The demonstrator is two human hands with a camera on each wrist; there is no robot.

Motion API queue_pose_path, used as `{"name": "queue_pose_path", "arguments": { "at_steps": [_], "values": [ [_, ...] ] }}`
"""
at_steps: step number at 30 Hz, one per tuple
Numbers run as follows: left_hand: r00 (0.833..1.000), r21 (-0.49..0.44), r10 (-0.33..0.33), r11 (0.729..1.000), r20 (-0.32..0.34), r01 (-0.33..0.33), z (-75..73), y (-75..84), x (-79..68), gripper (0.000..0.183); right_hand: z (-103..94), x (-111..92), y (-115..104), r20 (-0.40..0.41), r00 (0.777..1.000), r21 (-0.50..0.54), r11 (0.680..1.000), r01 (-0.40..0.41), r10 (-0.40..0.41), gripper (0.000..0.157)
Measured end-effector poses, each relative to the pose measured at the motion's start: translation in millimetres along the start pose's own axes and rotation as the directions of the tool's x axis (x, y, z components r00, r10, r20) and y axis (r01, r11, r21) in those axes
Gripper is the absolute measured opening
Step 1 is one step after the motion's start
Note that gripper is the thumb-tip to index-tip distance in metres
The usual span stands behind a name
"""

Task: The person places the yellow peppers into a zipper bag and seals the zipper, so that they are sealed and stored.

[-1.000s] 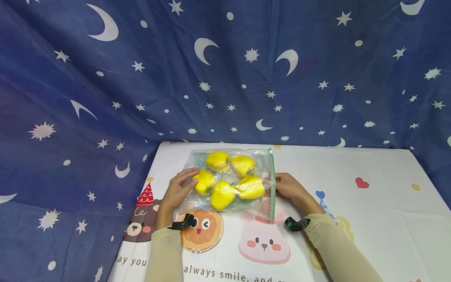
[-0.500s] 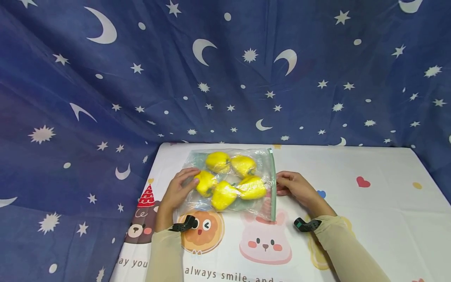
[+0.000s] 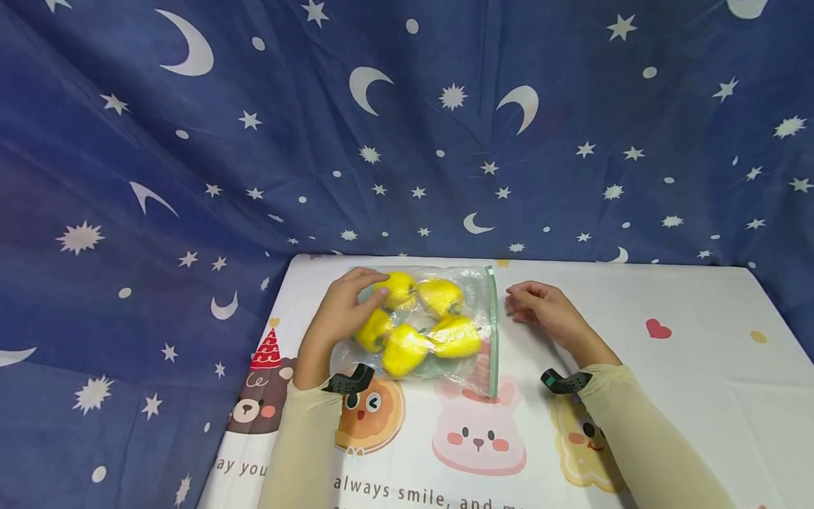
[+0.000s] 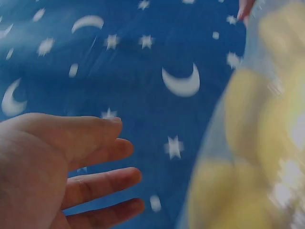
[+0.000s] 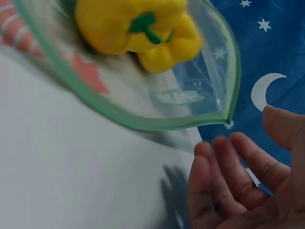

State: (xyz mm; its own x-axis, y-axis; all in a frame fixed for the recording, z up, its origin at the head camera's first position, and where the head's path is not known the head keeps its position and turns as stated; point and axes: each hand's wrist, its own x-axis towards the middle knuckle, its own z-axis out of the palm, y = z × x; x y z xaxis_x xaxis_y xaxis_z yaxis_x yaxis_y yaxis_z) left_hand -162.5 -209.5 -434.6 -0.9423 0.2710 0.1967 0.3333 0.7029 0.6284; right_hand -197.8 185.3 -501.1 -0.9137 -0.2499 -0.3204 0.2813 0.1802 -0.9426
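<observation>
A clear zip bag (image 3: 473,281) lies flat on the table and holds several yellow bell peppers (image 3: 441,297). Its green zip strip (image 3: 493,346) runs along the right side. My left hand (image 3: 337,311) is over the bag's upper left, near two peppers. In the left wrist view its fingers (image 4: 102,186) are spread, with nothing between them, apart from the bag. My right hand (image 3: 553,314) hovers just right of the zip strip, fingers loosely bent. The right wrist view shows its fingertips close to the zip's far corner (image 5: 228,123), apart from it, and a pepper (image 5: 128,24) inside.
A white tablecloth (image 3: 699,353) with cartoon prints covers the table. Blue curtains (image 3: 572,85) with moons and stars stand behind and to the left. A dark camera mount sits on each wrist, the right one (image 3: 566,382) near the sleeve.
My right hand has drawn back to the right and slightly away from me, off the zip strip. My left hand has shifted up and right over the bag. The bag has barely moved.
</observation>
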Motion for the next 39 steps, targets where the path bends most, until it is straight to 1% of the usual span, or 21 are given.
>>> {"name": "queue_pose_path", "arguments": {
  "at_steps": [3, 6, 8, 11, 14, 16, 19, 21, 24, 26, 29, 33, 36, 39],
  "values": [
    [0.994, 0.006, 0.058, 0.998, 0.097, -0.059, -5.2, 21.9, 31.4, 0.035, -0.8, 7.3, -11.8, -0.031, 0.999, -0.03, 0.999, -0.023, 0.022, 0.059],
    [0.98, -0.003, 0.089, 0.996, 0.178, -0.09, -3.5, 39.3, 62.2, 0.034, -1.3, 16.1, -20.3, -0.054, 0.997, -0.055, 0.997, -0.051, 0.048, 0.06],
    [0.97, -0.016, 0.078, 0.997, 0.229, -0.076, 2.1, 48.7, 80.7, 0.034, -2.6, 22.7, -23.3, -0.067, 0.995, -0.067, 0.995, -0.073, 0.069, 0.058],
    [0.951, -0.023, 0.035, 0.999, 0.309, -0.03, 18.6, 56.9, 104.4, 0.036, -4.2, 33.3, -25.0, -0.079, 0.991, -0.073, 0.991, -0.11, 0.104, 0.054],
    [0.922, -0.034, -0.024, 0.999, 0.385, 0.04, 39.3, 60.8, 122.6, 0.037, -4.8, 43.0, -24.7, -0.085, 0.986, -0.064, 0.987, -0.148, 0.142, 0.055],
    [0.906, -0.025, -0.057, 0.997, 0.42, 0.074, 54.3, 61.6, 132.0, 0.038, -4.3, 48.4, -24.1, -0.085, 0.982, -0.043, 0.984, -0.175, 0.171, 0.055],
    [0.885, 0.01, -0.085, 0.996, 0.458, 0.09, 75.8, 63.3, 142.8, 0.04, -3.5, 54.8, -22.7, -0.074, 0.975, 0.007, 0.978, -0.21, 0.21, 0.051],
    [0.877, 0.044, -0.083, 0.997, 0.474, 0.07, 87.9, 64.7, 148.9, 0.041, -2.7, 57.8, -22.0, -0.06, 0.973, 0.047, 0.975, -0.219, 0.222, 0.044],
    [0.87, 0.067, -0.081, 0.996, 0.485, 0.056, 100.0, 67.1, 156.2, 0.039, -2.3, 61.4, -20.6, -0.046, 0.972, 0.108, 0.968, -0.225, 0.231, 0.03],
    [0.87, 0.071, -0.089, 0.996, 0.485, 0.062, 104.9, 67.4, 160.1, 0.038, -2.0, 63.2, -20.1, -0.037, 0.972, 0.139, 0.964, -0.227, 0.234, 0.022],
    [0.864, 0.077, -0.119, 0.993, 0.489, 0.093, 109.6, 64.7, 163.5, 0.035, -0.8, 65.9, -18.9, -0.032, 0.967, 0.17, 0.955, -0.243, 0.252, 0.016],
    [0.86, 0.045, -0.139, 0.99, 0.491, 0.135, 113.9, 56.6, 165.0, 0.032, 0.4, 67.0, -18.0, -0.034, 0.963, 0.173, 0.95, -0.258, 0.268, 0.014],
    [0.863, -0.001, -0.14, 0.987, 0.485, 0.16, 116.7, 50.3, 165.3, 0.03, 1.5, 67.0, -18.4, -0.032, 0.964, 0.166, 0.953, -0.255, 0.264, 0.014],
    [0.866, -0.021, -0.139, 0.985, 0.48, 0.17, 120.3, 48.8, 166.2, 0.028, 1.5, 66.0, -18.8, -0.036, 0.968, 0.152, 0.958, -0.241, 0.249, 0.018]
  ]
}}
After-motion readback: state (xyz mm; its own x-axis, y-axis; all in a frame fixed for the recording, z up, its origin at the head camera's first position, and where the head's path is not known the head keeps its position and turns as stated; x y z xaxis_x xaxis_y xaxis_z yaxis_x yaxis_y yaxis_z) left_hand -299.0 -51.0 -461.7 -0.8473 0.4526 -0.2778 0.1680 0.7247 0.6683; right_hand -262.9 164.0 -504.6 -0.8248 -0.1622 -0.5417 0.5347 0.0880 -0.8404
